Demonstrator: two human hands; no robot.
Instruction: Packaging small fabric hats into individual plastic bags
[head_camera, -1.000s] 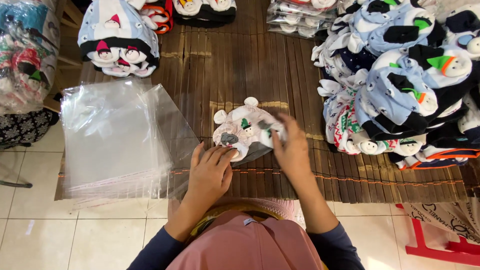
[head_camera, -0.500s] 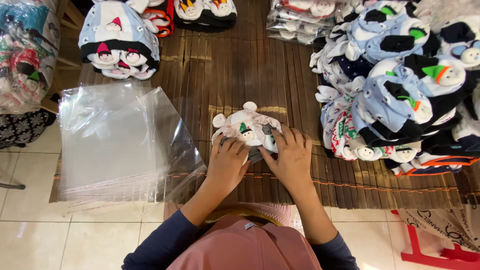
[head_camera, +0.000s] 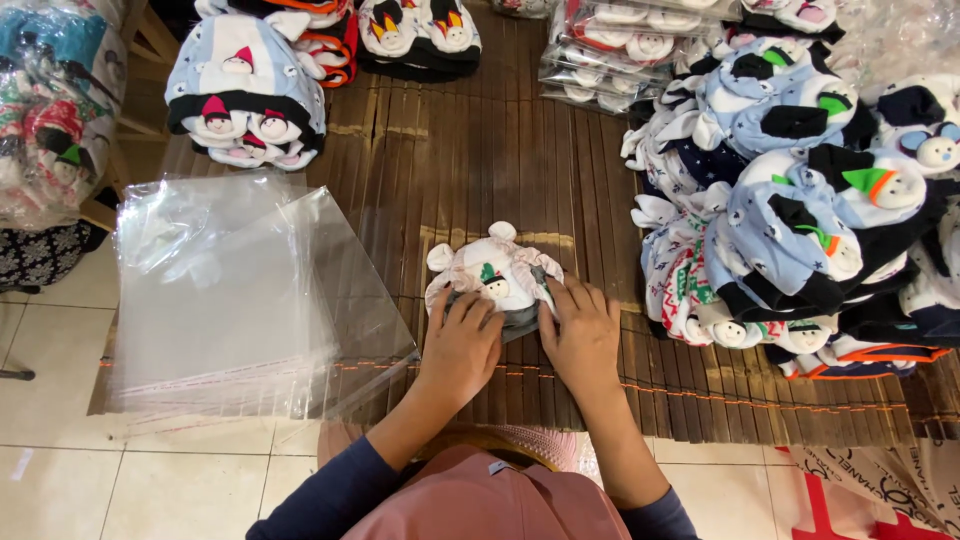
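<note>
On a slatted bamboo mat (head_camera: 480, 150), a left hand (head_camera: 460, 345) and right hand (head_camera: 582, 335) press flat, fingers spread, on a small folded white cap (head_camera: 490, 275) bagged in plastic, pinning it flat. Clear bags (head_camera: 230, 290) lie left of them; stacked caps (head_camera: 800, 200) right.

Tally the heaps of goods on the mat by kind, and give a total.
Stack of clear plastic bags: 1
Single small hat with a snowman figure, under the left hand and right hand: 1
Piles of loose hats, at upper left, top centre and right: 3
Stack of bagged hats: 1
Total: 6
</note>
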